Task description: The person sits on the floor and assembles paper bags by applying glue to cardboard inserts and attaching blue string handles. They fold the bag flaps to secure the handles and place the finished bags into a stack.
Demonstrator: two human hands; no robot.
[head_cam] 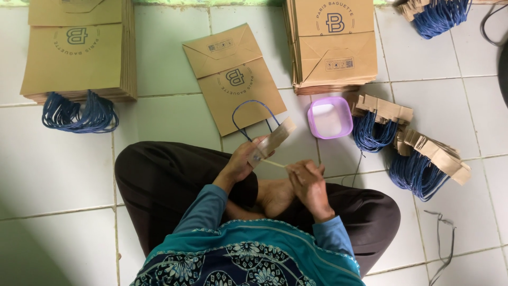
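Your left hand [241, 161] grips a card strip with blue cord handle [272, 140] just below the flat paper bag [235, 77]; your right hand [309, 182] pinches a thin stick [274, 163] touching the strip

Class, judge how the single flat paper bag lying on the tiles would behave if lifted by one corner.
The flat paper bag lies thin and creased, so it is probably light and would bend. Its blue cord handle looks floppy and would likely dangle.
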